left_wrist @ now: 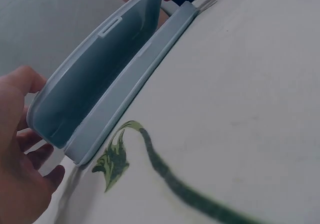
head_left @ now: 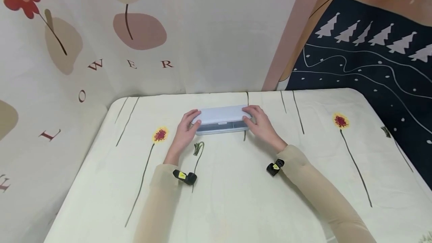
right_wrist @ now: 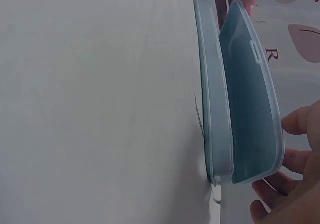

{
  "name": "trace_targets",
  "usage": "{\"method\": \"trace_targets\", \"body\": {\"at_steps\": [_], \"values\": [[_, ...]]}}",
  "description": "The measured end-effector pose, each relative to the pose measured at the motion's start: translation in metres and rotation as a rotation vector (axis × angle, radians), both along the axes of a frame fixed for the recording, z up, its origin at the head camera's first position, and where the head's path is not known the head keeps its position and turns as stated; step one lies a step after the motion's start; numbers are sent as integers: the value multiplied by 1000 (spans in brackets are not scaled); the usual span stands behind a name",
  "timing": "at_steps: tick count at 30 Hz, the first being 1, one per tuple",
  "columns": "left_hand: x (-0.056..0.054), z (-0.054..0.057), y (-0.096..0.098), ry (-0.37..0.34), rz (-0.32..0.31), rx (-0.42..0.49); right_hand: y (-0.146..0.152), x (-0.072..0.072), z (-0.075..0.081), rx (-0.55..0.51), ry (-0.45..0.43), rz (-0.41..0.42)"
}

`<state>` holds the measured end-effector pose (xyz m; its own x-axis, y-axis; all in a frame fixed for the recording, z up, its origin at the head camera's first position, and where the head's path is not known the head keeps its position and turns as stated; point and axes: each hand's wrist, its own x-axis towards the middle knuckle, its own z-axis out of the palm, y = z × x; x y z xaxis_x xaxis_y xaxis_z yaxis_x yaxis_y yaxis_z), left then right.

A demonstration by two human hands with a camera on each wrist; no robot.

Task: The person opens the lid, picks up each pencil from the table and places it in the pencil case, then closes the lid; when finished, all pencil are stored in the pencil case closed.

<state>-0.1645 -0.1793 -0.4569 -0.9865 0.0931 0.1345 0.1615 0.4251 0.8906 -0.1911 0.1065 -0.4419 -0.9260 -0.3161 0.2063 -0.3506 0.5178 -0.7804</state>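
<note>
A pale blue plastic pencil case (head_left: 219, 115) lies lengthwise on the cloth-covered surface, its hinged lid partly raised from the base. My left hand (head_left: 185, 131) holds the lid's left end, and my right hand (head_left: 264, 127) holds its right end. In the left wrist view, the lid (left_wrist: 100, 69) stands tilted over the base (left_wrist: 127, 84), with a small clasp on its rim. The right wrist view shows the thumb of my right hand (right_wrist: 300, 169) at the lid's edge and fingers around its end. The visible part of the inside holds nothing.
A white cloth (head_left: 236, 190) printed with flowers and stems covers the surface. A pale curtain with lettering (head_left: 219, 48) hangs behind it, and a dark panel with printed trees (head_left: 364, 59) hangs at the right. Each sleeve carries a small black wrist camera (head_left: 185, 176).
</note>
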Motion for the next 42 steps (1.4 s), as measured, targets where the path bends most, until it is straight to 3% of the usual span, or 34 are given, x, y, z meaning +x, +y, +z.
{"method": "trace_targets", "body": {"at_steps": [6,15,31,42], "values": [[2,-1,1,-2,-8,0,-9,0,3,37,-23,28],[5,-4,1,-58,1,-31,-20,-1,2,92,-5,53],[8,-5,6,-65,-14,-76,-30,0,1,169,-18,75],[8,-3,8,-88,-10,-88,-34,-2,-1,188,23,84]]}}
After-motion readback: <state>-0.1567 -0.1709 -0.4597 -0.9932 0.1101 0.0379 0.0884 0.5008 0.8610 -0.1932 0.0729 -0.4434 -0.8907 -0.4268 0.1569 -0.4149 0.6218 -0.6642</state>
